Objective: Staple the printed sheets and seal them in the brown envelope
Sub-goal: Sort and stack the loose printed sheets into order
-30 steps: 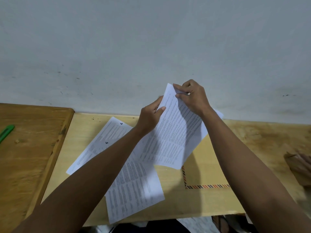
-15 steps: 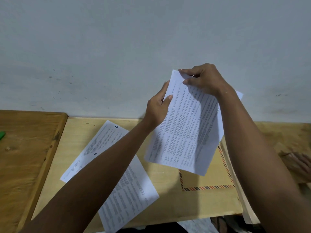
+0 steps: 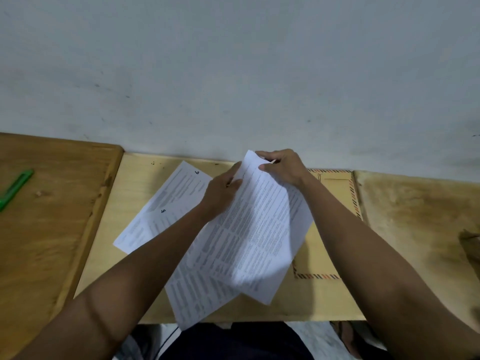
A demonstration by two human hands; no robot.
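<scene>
Head: held sheets (image 3: 259,229) lowered, envelope (image 3: 335,203) uncovered.

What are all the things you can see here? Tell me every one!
held sheets: a few, exact count unclear, white with print, lifted over the middle of the desk, gripped at the top.
flat sheets: at least two, white with print, lying on the desk, left of the held ones.
envelope: one, brown with striped border, flat on the desk, partly under the held sheets.
desk: one, pale wood, centre, against the wall.
side table: one, darker wood, at the left.
green thing: one, on the side table, far left; too blurred to name.
wall: one, grey-white, behind.
left hand: one, pinching the sheets' left top edge.
right hand: one, holding the top corner.
</scene>
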